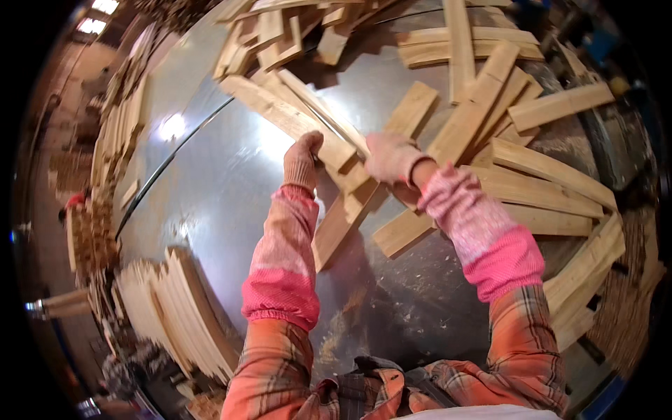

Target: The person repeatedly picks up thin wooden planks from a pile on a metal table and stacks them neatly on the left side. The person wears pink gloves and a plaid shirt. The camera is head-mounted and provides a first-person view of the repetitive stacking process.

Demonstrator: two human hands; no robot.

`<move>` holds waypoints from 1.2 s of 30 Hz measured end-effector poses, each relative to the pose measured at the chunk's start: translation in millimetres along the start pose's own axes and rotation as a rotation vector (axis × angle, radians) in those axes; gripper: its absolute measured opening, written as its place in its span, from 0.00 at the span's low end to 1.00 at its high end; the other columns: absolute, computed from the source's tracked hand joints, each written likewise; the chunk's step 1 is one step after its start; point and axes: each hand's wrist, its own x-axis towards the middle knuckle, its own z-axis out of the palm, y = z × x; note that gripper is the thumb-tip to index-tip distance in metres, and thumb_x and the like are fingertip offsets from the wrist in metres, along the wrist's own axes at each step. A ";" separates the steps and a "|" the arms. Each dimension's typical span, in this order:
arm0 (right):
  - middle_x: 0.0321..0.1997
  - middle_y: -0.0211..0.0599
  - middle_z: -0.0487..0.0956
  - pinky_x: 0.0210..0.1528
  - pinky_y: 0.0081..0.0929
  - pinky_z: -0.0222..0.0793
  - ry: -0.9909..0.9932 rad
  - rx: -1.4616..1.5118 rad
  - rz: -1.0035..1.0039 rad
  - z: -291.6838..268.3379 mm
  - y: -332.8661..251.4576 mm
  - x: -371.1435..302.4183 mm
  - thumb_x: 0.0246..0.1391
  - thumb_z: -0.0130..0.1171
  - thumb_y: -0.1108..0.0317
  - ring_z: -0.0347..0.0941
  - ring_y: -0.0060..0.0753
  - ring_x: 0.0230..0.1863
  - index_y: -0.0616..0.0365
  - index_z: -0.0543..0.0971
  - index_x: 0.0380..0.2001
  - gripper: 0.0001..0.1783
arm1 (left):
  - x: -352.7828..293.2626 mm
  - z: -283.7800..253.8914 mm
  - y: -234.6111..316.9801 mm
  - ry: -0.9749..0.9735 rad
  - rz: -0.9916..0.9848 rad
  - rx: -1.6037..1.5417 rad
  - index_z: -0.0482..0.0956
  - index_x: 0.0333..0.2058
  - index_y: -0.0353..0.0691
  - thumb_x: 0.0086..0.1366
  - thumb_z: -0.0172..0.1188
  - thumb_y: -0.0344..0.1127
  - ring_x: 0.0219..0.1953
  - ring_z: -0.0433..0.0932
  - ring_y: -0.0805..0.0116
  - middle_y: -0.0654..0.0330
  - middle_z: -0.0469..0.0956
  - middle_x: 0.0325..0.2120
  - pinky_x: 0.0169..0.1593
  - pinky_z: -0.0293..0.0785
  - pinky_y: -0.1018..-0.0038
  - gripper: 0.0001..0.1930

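Both hands wear pale pinkish knit gloves, with pink sleeves above them. My left hand is closed at the left edge of a flat wooden board, thumb on the near part, other fingers mostly hidden. The near end of a narrower board, tilted up on its edge, is in my right hand, whose fingers wrap round it. These two boards lie side by side, slanting away to the far left. Beneath and beyond my hands, another board crosses the metal table.
Loose boards fan out in a crossing heap on the right. More wood pieces pile up at the far edge. A stack of boards stands at the near left, beside a dark curved seam in the tabletop.
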 end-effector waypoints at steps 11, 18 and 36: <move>0.58 0.60 0.79 0.62 0.49 0.74 -0.501 0.141 -0.016 237.5 -161.7 -230.5 0.54 0.65 0.59 0.76 0.60 0.61 0.66 0.66 0.64 0.38 | -314.7 -185.0 -33.4 0.119 -0.248 1.055 0.66 0.64 0.34 0.57 0.71 0.60 0.56 0.79 0.39 0.35 0.75 0.57 0.59 0.75 0.53 0.46; 0.59 0.58 0.79 0.63 0.49 0.72 -0.383 0.067 -0.246 268.6 -179.3 -249.3 0.59 0.63 0.54 0.75 0.60 0.62 0.64 0.73 0.58 0.30 | -307.3 -273.4 -75.8 0.378 0.026 0.883 0.60 0.67 0.31 0.54 0.71 0.37 0.51 0.80 0.36 0.34 0.77 0.52 0.56 0.78 0.55 0.44; 0.18 0.24 0.59 0.19 0.30 0.52 0.670 1.705 0.497 146.7 144.5 -313.3 0.63 0.64 0.62 0.57 0.24 0.16 0.48 0.68 0.25 0.16 | -244.0 -255.9 36.2 -0.014 0.636 1.047 0.73 0.62 0.29 0.65 0.68 0.40 0.60 0.76 0.42 0.40 0.74 0.60 0.63 0.72 0.58 0.31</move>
